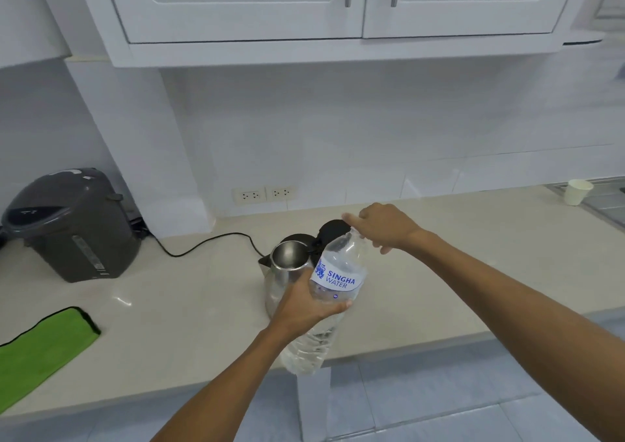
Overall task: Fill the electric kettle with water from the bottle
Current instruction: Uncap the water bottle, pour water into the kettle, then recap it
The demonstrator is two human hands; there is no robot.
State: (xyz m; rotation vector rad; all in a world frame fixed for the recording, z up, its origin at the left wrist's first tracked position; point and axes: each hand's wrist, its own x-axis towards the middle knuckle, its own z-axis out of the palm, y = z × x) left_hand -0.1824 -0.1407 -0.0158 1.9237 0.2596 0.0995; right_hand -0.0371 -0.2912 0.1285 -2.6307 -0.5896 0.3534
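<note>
A steel electric kettle (287, 265) stands on the pale counter with its black lid (333, 230) swung open behind it. In front of it and to its right I hold a clear plastic water bottle (334, 279) with a blue-and-white label, tilted with its neck up and to the right. My left hand (304, 309) grips the bottle's middle from below. My right hand (382, 227) is closed over the bottle's top, hiding the cap. Water fills the lower part of the bottle.
A grey hot-water dispenser (71, 225) stands at the left, its black cord (203, 243) running across the counter (189, 299) toward the kettle. A green cloth (40, 347) lies at the front left. A paper cup (578, 191) sits far right. Wall sockets (263, 194) are behind the kettle.
</note>
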